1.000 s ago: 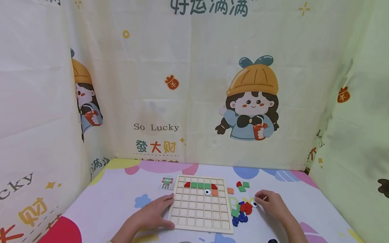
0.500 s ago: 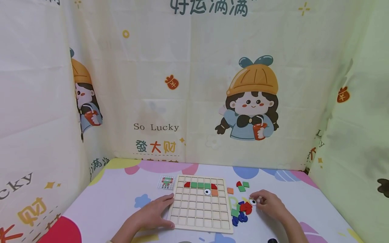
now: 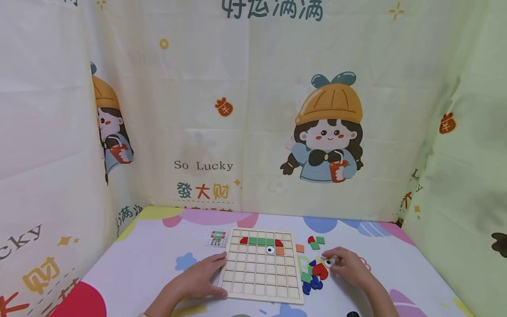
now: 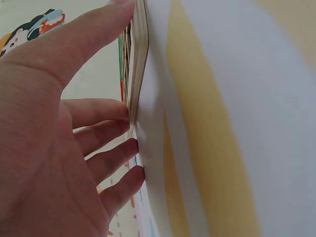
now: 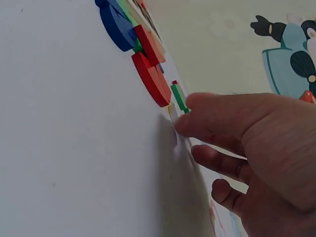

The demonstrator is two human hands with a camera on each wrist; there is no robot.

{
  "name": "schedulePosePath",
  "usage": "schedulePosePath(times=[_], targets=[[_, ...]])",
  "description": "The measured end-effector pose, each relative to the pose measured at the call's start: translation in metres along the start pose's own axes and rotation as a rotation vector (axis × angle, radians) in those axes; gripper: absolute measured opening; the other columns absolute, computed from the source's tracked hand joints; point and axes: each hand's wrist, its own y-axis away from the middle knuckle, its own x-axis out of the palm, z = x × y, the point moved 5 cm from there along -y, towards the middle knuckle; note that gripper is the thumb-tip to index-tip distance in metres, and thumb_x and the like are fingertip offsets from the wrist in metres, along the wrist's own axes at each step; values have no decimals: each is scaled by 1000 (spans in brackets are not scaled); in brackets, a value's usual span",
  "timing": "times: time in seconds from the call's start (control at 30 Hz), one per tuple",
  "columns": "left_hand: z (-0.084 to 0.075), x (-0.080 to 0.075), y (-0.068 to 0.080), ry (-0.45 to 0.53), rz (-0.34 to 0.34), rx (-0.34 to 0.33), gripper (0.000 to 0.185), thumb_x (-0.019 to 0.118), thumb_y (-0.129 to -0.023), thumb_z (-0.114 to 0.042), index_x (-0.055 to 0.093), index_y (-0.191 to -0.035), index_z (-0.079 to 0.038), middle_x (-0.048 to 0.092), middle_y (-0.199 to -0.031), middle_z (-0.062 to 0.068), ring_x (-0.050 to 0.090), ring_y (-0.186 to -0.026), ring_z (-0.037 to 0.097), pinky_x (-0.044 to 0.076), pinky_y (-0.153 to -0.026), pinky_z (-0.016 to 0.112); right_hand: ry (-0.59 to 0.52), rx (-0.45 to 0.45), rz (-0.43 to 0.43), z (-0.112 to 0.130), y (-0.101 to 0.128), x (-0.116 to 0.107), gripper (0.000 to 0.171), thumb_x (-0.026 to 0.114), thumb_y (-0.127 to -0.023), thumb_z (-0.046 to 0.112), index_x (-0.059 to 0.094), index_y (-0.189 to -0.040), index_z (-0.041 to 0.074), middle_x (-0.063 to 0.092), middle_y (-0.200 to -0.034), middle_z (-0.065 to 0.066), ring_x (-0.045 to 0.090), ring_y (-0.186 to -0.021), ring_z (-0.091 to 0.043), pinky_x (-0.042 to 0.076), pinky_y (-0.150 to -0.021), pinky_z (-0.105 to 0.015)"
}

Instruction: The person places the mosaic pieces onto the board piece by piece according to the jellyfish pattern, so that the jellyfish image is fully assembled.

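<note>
Left hand (image 3: 200, 277), fingers straight, pressed against the board's (image 3: 261, 281) left edge. Right hand (image 3: 345, 267) pinches an eye disc (image 3: 328, 263) beside the loose pieces (image 3: 314, 275), its fingertips half hiding the disc. Wrist views show little else.

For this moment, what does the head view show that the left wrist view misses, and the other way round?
Only the head view shows the right hand pinching a round eye piece beside the loose coloured pieces, the tiles already set in the board's top rows, and the pattern card. Only the left wrist view shows close up the fingertips pressed against the board's thin side edge. Both show the left hand touching the wooden grid board.
</note>
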Motion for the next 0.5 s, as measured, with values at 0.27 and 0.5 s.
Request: schedulePosePath(times=[0.27, 0.5], targets=[[1, 0, 0, -1, -3, 6, 91, 67, -65, -64, 40, -139, -17, 34, -147, -1, 34, -133, 28, 37, -102, 51, 20, 55, -24, -5, -1, -1, 23, 77, -70, 18, 70, -92, 21, 58, -81, 4, 44, -72, -13, 38, -55, -19], [1, 1, 0, -1, -4, 7, 91, 67, -66, -64, 40, -139, -17, 34, -147, -1, 34, -133, 27, 37, -103, 51, -11, 35, -20, -3, -1, 0, 28, 76, -70, 11, 70, -96, 20, 61, -87, 4, 45, -72, -13, 42, -55, -18]])
